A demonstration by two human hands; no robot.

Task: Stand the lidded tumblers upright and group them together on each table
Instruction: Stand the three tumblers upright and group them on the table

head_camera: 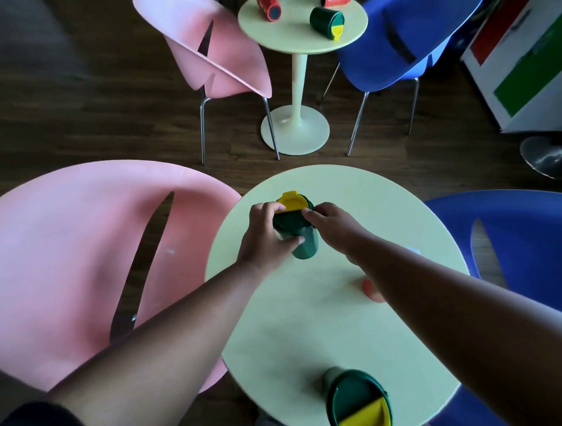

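On the near round table (334, 319) a green tumbler (305, 243) with a green and yellow lid stands upright. My left hand (264, 237) grips its side and my right hand (330, 223) holds its lid rim from the right. A second green tumbler (355, 398) with the same lid lies tipped at the table's near edge. A red-orange object (372, 290) peeks out from under my right forearm, mostly hidden. On the far round table (301, 36) lie a green tumbler (327, 21) and a red tumbler (269, 9) on their sides; another red one (333, 2) is cut off by the frame.
A pink chair (91, 258) stands left of the near table and a blue chair (501, 231) right of it. Another pink chair (213, 51) and blue chair (404, 45) flank the far table. A white box with red and green panels (517, 67) sits at the right on the dark wooden floor.
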